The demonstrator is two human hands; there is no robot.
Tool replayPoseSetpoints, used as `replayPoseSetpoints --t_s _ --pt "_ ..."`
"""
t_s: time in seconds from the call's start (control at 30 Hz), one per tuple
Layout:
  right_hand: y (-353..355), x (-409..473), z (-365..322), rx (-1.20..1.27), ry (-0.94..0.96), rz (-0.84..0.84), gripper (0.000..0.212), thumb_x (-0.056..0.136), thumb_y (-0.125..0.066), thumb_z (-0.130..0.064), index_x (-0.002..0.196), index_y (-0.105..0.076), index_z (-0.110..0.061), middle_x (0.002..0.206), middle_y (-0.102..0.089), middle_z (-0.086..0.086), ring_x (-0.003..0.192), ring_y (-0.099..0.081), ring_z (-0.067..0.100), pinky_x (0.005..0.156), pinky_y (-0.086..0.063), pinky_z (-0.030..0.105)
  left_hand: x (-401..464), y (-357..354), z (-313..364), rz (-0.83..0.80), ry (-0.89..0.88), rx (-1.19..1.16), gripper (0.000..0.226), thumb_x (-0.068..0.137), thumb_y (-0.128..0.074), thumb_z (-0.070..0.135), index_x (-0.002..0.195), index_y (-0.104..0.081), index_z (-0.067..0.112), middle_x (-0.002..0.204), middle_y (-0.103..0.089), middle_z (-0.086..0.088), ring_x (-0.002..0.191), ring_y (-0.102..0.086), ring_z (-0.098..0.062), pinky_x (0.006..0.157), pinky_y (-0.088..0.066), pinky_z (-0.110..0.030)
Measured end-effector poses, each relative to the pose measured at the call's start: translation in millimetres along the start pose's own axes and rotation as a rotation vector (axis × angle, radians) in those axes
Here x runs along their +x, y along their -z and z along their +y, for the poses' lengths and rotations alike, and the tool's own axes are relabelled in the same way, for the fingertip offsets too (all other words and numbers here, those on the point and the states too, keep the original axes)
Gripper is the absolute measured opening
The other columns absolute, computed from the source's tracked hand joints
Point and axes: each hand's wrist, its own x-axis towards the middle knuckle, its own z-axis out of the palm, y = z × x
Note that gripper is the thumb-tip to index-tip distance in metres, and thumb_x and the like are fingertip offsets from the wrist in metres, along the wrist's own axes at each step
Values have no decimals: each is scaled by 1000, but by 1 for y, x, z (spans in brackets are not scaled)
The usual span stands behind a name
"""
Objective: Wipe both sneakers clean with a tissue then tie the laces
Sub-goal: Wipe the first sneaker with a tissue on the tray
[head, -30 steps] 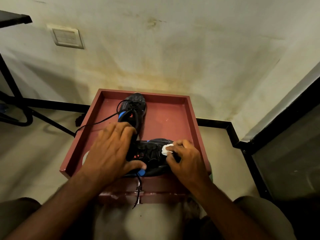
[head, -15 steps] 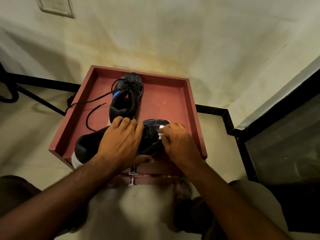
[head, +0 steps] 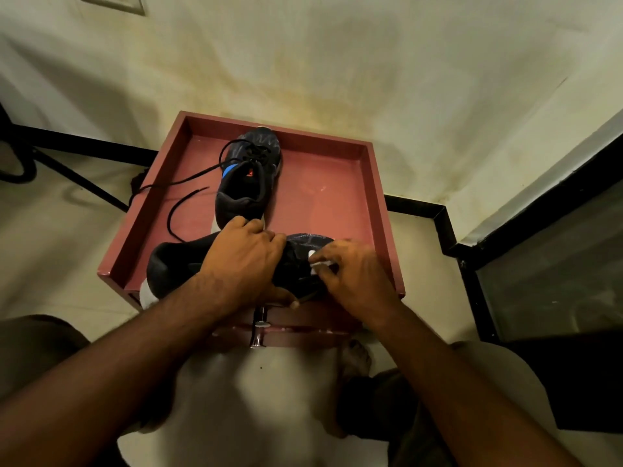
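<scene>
Two black sneakers sit in a reddish tray (head: 369, 183). The far sneaker (head: 251, 178) points away from me, its black laces (head: 182, 205) loose and trailing left over the tray floor. The near sneaker (head: 178, 264) lies crosswise along the tray's front edge, heel to the left. My left hand (head: 242, 264) grips its middle from above, thumb under the near side. My right hand (head: 350, 274) pinches a small white tissue (head: 318, 261) against the toe end of that sneaker.
The tray rests on a low red stand with a metal knob (head: 259, 326) at its front. A stained wall rises behind it. Black skirting and a dark glass panel (head: 553, 271) run along the right. My knees and a foot (head: 355, 357) are below.
The camera has tilted down and the view has shifted. The near sneaker now lies with its heel out to the left, and my right hand with the tissue has moved slightly along the toe.
</scene>
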Motion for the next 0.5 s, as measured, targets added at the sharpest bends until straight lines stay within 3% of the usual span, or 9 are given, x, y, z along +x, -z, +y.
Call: replayPoseSetpoints --t_s 0.07,0.1,0.23,0.3,0.4,0.5 --pt "1 -11 -8 87 37 -226 17 92 -75 -26 108 -80 -26 111 -75 -8 100 -65 3 90 -55 22 -1 -2 1 2 -10 -11 108 64 -41 98 138 -48 20 139 -60 2 133 -50 -19 107 -36 -39" --pt "4 -13 -11 91 68 -264 18 93 -75 -28 109 -80 -26 112 -75 -9 100 -64 1 90 -54 20 -1 -5 2 9 -15 -12 104 65 -43 97 136 -49 21 136 -62 3 130 -53 -18 106 -36 -39" --pt "13 18 2 -213 -4 -8 17 98 -67 -25 110 -78 -22 109 -70 1 101 -57 17 89 -50 29 1 -6 -1 12 -11 -17 101 59 -36 102 120 -54 24 109 -70 6 102 -65 -16 90 -40 -36" --pt "12 23 -4 -281 -17 -49 23 101 -62 -26 119 -76 -24 115 -69 2 107 -54 18 89 -46 26 1 -8 -2 27 -8 -13 99 58 -36 102 117 -56 24 106 -71 6 99 -65 -16 89 -40 -36" --pt "4 1 -25 -257 156 -237 30 104 -57 -25 131 -69 -23 128 -66 3 117 -53 19 100 -46 28 0 -10 0 54 -14 -26 89 65 -43 96 118 -56 25 108 -71 6 101 -65 -15 91 -40 -36" --pt "10 13 -12 -384 106 -123 25 104 -58 -26 124 -71 -20 122 -68 3 112 -54 19 98 -49 31 1 -9 -1 45 -11 -31 94 63 -41 99 118 -56 25 108 -71 6 100 -65 -16 90 -41 -36"
